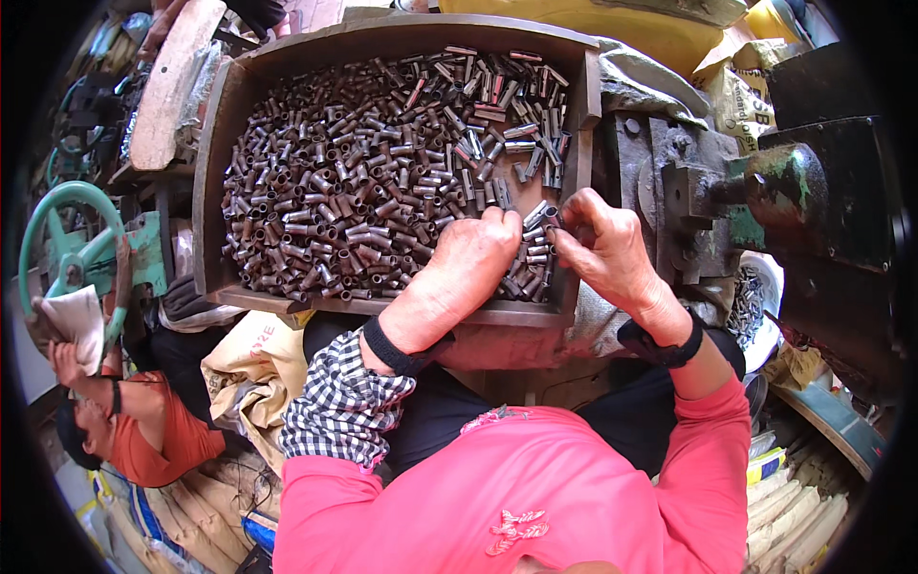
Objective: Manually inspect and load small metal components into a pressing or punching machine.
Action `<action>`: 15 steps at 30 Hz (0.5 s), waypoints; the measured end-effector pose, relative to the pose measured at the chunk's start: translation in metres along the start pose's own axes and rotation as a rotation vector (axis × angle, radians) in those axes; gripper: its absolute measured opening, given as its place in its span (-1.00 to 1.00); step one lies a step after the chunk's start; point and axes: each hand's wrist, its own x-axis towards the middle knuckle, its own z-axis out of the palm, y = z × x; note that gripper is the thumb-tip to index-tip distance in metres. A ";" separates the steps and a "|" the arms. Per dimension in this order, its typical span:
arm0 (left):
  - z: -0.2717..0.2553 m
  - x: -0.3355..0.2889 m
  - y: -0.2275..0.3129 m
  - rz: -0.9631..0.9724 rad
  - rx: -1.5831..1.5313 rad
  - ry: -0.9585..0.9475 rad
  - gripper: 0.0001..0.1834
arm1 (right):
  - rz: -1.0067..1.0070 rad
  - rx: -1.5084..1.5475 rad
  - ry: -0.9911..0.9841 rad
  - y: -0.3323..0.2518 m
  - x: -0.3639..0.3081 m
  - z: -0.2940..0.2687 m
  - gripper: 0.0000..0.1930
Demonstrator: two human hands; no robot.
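Note:
A wooden tray [402, 40] lies in front of me, heaped with short dark metal tubes [335, 182]. Shinier slotted metal pieces [521, 131], a few with red marks, gather in its right part. My left hand [475, 253] is over the tray's right half, its fingers closed and pressed together; whatever they hold is hidden. Just to the right, over the tray's right wall, my right hand [609, 244] pinches a small metal tube [551, 214] between thumb and fingers. More small tubes [528, 271] lie below, between the two hands.
A heavy dark machine [688, 182] stands close on the right, with a white container of metal pieces [755, 306] below it. At left, another person [158, 430] in orange reaches up by a green handwheel [72, 249]. A yellow-tan sack [256, 359] sits beside my left arm.

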 end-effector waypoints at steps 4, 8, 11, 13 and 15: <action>-0.001 0.002 0.001 0.029 0.026 0.001 -0.90 | 0.068 0.129 0.026 0.010 -0.001 0.001 -0.84; 0.001 0.004 0.002 0.021 0.024 -0.034 -0.88 | 0.009 0.162 0.071 0.015 0.001 0.002 -0.88; 0.001 0.003 0.003 -0.021 -0.015 -0.024 -0.90 | 0.079 0.318 0.071 0.012 0.000 0.000 -0.90; -0.002 0.001 0.001 -0.020 -0.105 0.072 -0.89 | 0.141 0.435 0.065 0.011 0.001 -0.003 -0.91; -0.007 0.001 -0.001 -0.013 -0.207 0.162 -0.87 | 0.302 0.650 -0.023 0.010 0.001 -0.007 -0.90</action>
